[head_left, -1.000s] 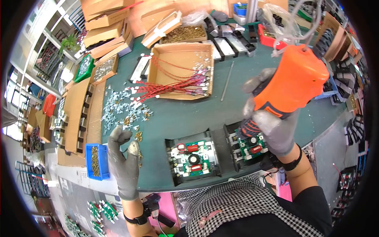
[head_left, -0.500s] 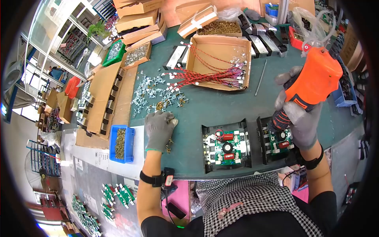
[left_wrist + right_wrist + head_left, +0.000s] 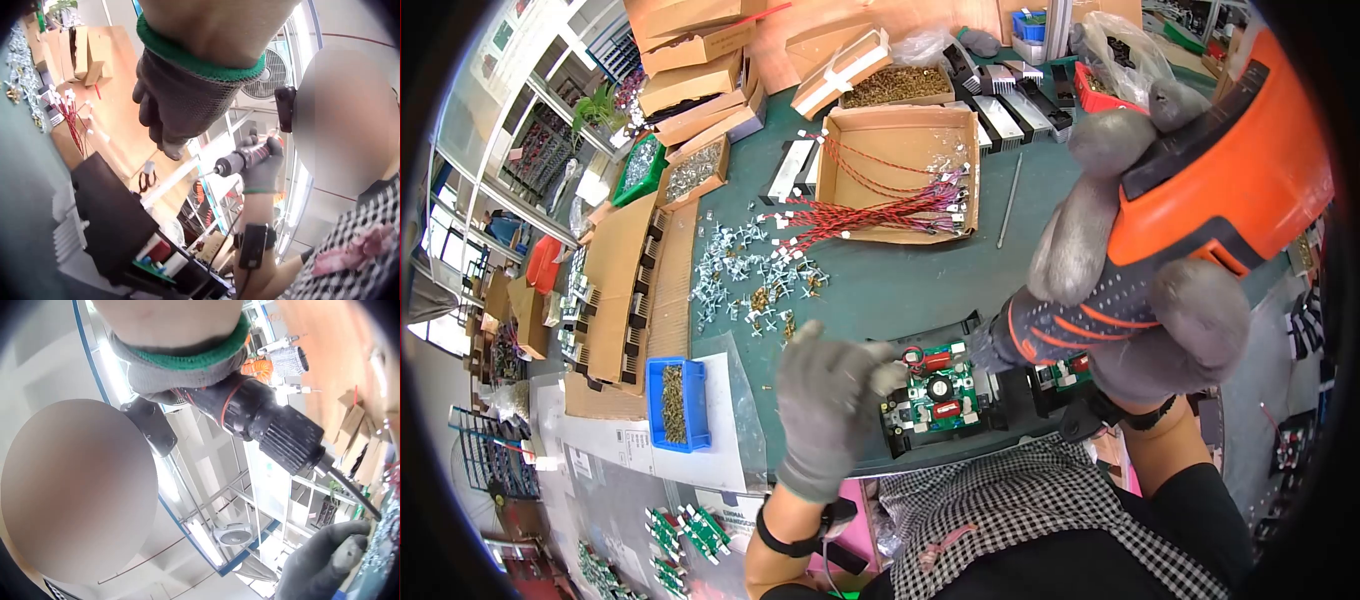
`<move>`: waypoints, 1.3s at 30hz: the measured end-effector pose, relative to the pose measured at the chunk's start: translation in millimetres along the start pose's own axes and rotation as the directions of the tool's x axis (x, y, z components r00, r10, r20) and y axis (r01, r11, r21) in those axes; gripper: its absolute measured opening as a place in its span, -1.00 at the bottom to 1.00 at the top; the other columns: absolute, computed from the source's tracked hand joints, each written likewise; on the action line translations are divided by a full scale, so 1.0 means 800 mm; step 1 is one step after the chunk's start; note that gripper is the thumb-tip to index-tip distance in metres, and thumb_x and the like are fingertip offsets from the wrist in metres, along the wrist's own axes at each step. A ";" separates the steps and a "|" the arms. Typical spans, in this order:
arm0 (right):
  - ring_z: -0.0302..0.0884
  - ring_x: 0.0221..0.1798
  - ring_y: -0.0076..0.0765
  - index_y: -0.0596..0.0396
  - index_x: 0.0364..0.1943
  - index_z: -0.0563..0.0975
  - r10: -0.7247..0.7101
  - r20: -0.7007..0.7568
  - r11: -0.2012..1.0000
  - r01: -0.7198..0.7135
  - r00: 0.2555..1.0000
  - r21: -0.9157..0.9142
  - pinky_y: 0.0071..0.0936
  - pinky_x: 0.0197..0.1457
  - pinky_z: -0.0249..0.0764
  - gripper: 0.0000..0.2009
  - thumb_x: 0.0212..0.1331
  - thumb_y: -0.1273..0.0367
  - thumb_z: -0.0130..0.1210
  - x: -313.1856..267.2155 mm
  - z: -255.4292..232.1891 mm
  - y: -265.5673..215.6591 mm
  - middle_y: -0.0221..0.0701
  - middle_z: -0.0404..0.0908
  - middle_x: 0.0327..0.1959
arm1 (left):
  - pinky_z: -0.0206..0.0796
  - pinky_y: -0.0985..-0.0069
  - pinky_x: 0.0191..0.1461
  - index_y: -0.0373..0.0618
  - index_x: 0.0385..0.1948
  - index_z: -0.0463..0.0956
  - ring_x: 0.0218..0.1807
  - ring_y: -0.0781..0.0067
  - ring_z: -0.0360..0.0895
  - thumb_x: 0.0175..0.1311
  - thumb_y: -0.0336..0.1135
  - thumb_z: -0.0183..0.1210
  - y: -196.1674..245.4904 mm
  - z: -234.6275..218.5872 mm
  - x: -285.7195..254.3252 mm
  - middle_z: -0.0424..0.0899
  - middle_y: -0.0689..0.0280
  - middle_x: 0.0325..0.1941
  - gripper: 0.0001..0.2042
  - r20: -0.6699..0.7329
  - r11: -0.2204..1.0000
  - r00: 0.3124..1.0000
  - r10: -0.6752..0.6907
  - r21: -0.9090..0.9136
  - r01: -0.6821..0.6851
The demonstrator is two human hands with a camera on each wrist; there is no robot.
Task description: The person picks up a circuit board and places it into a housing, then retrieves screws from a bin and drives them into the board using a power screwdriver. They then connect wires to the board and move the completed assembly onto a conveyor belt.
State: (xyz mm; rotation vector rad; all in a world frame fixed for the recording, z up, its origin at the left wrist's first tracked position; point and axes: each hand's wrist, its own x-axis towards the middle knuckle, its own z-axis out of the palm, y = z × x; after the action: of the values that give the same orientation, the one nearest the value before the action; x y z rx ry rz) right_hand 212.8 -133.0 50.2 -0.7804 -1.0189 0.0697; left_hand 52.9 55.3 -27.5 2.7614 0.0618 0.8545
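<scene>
My right hand [image 3: 1175, 345], in a grey glove, grips an orange-and-black power screwdriver [image 3: 1080, 325]. Its nose overlaps the right side of a green circuit board [image 3: 927, 412] in a black housing [image 3: 990, 415]. The thin metal bit [image 3: 356, 492] reaches toward my left hand [image 3: 825, 410] in the right wrist view. That gloved hand is at the board's left end in the head view. Its thumb and index fingertips [image 3: 347, 553] come together close to the bit's tip; I cannot tell whether something is between them. A second circuit board [image 3: 1068, 372] lies right, partly covered by the screwdriver and right hand.
A cardboard tray [image 3: 828, 165] of red wires [image 3: 880, 215] stands behind the boards. Loose pale-blue parts [image 3: 730, 265] and brass pieces [image 3: 760, 298] lie at left. A blue bin [image 3: 702, 400] stands front left. A thin rod [image 3: 1010, 200] lies right of the tray.
My left hand went from the table's left side to the loose parts, then right to the board. The screwdriver, still in my right hand, moved left over the board and now looks larger.
</scene>
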 end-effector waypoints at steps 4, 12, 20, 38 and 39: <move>0.67 -0.30 -0.21 0.15 0.40 0.07 -0.073 0.208 0.985 0.038 0.975 0.169 -0.26 -0.31 0.65 -0.20 0.09 0.29 0.25 0.003 -0.008 0.006 -0.11 0.42 0.21 | 0.22 0.15 0.30 0.05 -0.39 0.60 -0.39 0.33 0.55 0.01 -0.17 0.38 0.020 0.013 -0.015 0.56 0.41 -0.51 -0.80 0.028 0.995 0.999 0.031 -0.091 -0.029; 0.66 -0.30 -0.22 0.13 0.34 0.10 -0.053 0.222 0.965 -0.007 0.974 0.261 -0.26 -0.26 0.66 -0.26 0.05 0.43 0.22 0.002 0.004 0.011 -0.12 0.44 0.14 | 0.12 0.15 0.37 0.06 -0.36 0.64 -0.41 0.37 0.54 -0.01 -0.19 0.36 0.025 0.015 -0.019 0.55 0.42 -0.54 -0.81 0.023 0.986 1.000 0.014 -0.165 -0.010; 0.63 -0.34 -0.31 0.12 0.24 0.18 0.038 0.142 0.994 -0.052 0.989 0.098 -0.34 -0.29 0.64 -0.33 -0.04 0.60 0.16 -0.006 0.015 0.016 -0.15 0.51 0.01 | 0.05 0.14 0.41 0.05 -0.36 0.62 -0.39 0.36 0.55 0.01 -0.14 0.36 0.026 0.024 -0.020 0.56 0.41 -0.51 -0.79 0.020 0.992 1.000 -0.005 -0.126 0.008; 0.61 -0.35 -0.44 0.10 0.13 0.28 0.264 -0.150 0.887 -0.301 0.953 -0.351 -0.45 -0.30 0.59 -0.38 -0.12 0.73 0.12 -0.037 0.013 0.045 -0.20 0.58 -0.10 | -0.21 -0.12 0.47 -0.19 0.11 0.43 0.39 -0.08 0.18 -0.24 0.27 0.39 0.032 0.041 -0.041 0.41 0.15 0.23 -0.13 0.377 0.984 0.910 -0.173 0.103 0.145; 0.61 -0.34 -0.44 0.10 0.13 0.28 0.254 -0.160 0.883 -0.296 0.954 -0.364 -0.45 -0.30 0.59 -0.39 -0.12 0.72 0.13 -0.038 0.014 0.050 -0.21 0.58 -0.10 | -0.21 -0.12 0.48 -0.18 0.10 0.44 0.39 -0.06 0.18 -0.24 0.23 0.40 0.032 0.041 -0.041 0.41 0.17 0.23 -0.16 0.375 0.983 0.910 -0.179 0.097 0.153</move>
State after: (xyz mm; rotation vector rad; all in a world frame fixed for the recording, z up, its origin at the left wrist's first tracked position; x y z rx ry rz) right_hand 198.9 -109.9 6.4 -1.2758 -0.8197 0.0719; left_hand 43.0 19.2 -65.4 2.8783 0.2529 0.2650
